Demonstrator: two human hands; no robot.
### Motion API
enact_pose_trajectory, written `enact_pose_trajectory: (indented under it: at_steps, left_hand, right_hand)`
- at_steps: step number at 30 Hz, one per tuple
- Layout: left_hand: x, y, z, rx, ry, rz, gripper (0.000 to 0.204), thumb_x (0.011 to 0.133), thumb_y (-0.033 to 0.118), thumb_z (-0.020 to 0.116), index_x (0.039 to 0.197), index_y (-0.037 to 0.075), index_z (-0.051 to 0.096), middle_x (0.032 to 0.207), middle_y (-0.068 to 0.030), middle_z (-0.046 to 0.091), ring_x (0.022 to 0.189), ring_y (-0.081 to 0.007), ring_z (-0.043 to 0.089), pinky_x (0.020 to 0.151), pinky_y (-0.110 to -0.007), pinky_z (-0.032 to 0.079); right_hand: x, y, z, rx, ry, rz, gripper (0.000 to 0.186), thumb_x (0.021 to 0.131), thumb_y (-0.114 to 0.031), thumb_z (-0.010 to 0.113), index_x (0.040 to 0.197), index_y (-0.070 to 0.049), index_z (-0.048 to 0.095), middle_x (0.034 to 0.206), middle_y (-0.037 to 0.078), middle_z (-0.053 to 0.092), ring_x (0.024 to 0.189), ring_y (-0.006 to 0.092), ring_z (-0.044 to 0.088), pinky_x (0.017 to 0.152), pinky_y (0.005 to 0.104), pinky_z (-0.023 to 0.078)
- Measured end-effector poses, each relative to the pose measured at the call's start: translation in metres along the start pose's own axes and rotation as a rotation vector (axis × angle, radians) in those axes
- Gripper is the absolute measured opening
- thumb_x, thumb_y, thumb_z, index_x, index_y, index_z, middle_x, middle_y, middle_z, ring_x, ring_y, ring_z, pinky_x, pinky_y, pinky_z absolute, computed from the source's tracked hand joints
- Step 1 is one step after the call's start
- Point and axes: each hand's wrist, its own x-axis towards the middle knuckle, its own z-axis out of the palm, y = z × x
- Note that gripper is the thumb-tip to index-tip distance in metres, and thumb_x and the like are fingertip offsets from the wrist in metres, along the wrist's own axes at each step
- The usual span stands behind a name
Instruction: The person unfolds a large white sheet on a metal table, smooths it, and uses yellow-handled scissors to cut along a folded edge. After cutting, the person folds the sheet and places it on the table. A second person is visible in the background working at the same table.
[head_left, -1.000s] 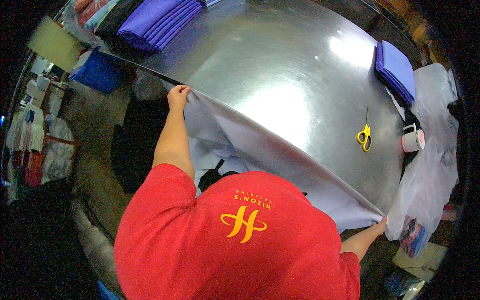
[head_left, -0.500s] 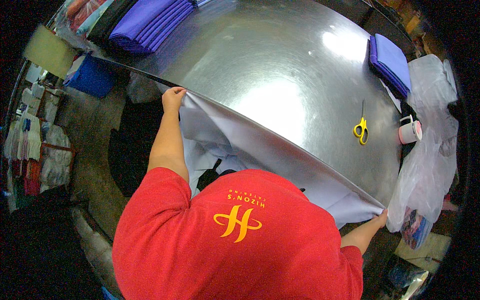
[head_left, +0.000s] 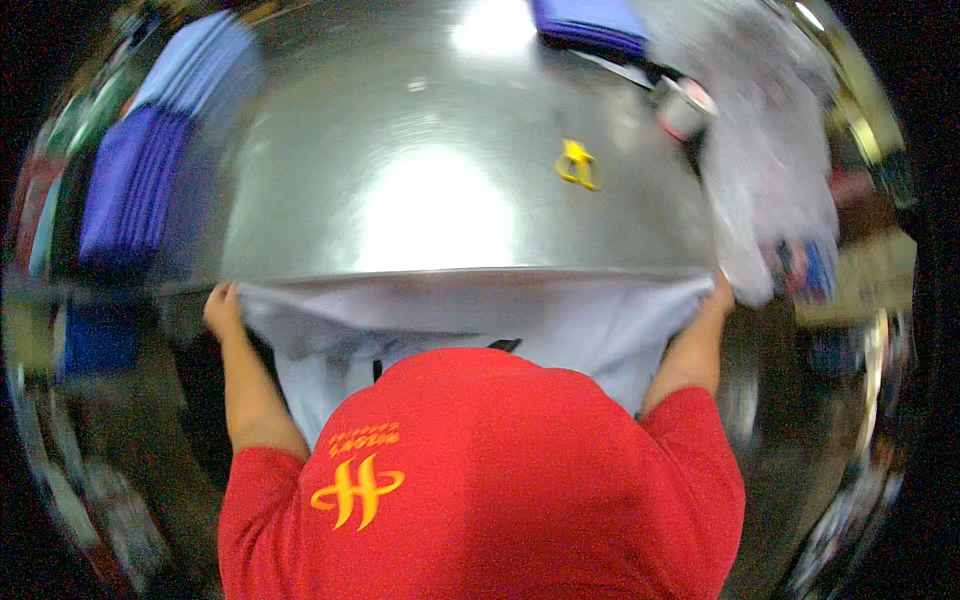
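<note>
A white cloth (head_left: pixel 560 315) is stretched between my two hands along the near edge of the shiny metal table (head_left: pixel 330 150), and its lower part hangs down in front of me. My left hand (head_left: pixel 222 308) is closed on one upper corner, just past the table edge. At the other end, my right hand (head_left: pixel 718 298) grips the opposite corner, close to a clear plastic bag. The middle of the cloth's lower part is hidden behind my red shirt. Motion blurs the fingers somewhat.
Yellow-handled scissors (head_left: pixel 577 166) lie right of centre on the table. Folded purple cloths (head_left: pixel 135 190) are stacked at the left, and more folded blue-purple cloth (head_left: pixel 592 22) at the back. A pink-and-white cup (head_left: pixel 686 108) stands beside the clear plastic bag (head_left: pixel 765 130).
My view has turned, so the table edge now runs level across it. Both hands still hold the cloth, which has gone from slanting to nearly level in view.
</note>
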Motion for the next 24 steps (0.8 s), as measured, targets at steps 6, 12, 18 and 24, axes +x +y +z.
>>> enact_pose_trajectory:
  at_steps: [6,12,18,24]
  left_hand:
    - [-0.017,-0.012,-0.022,0.212,0.101,0.038,0.024,0.076,0.028,0.067,0.086,0.007,0.068,0.082,-0.0102,0.067,0.072,-0.0252,0.062,0.068,-0.036,0.047]
    - [-0.002,-0.018,-0.001,0.086,0.051,0.055,0.023,0.076,0.026,0.067,0.087,0.007,0.068,0.083,-0.011,0.067,0.075,-0.0265,0.063,0.07,-0.036,0.048]
    - [-0.01,0.032,-0.001,-0.11,-0.188,-0.014,0.024,0.073,0.014,0.064,0.092,0.001,0.067,0.084,-0.0102,0.067,0.073,-0.0179,0.063,0.066,-0.031,0.049]
    - [-0.108,0.185,0.015,-0.281,-0.53,0.702,0.021,0.07,0.019,0.065,0.086,0.005,0.068,0.081,-0.0141,0.066,0.072,-0.0262,0.063,0.068,-0.034,0.049]
  right_hand:
    - [-0.01,-0.011,0.021,-0.081,0.198,0.032,0.022,0.075,-0.003,0.067,0.097,0.0,0.068,0.092,0.011,0.067,0.082,0.0175,0.062,0.075,0.0277,0.049]
    - [-0.016,-0.011,0.018,-0.131,0.137,-0.022,0.024,0.076,-0.011,0.07,0.099,-0.007,0.067,0.092,0.005,0.066,0.086,0.0178,0.059,0.08,0.0326,0.046]
    - [-0.052,-0.062,0.046,-1.057,0.355,-0.331,0.029,0.077,-0.011,0.065,0.106,-0.005,0.064,0.097,0.018,0.065,0.085,0.0297,0.062,0.076,0.0343,0.049]
    - [-0.309,-0.113,0.173,-0.189,-0.937,-0.477,0.026,0.088,-0.019,0.056,0.11,-0.005,0.059,0.095,0.007,0.062,0.071,0.0127,0.056,0.064,0.0246,0.047]
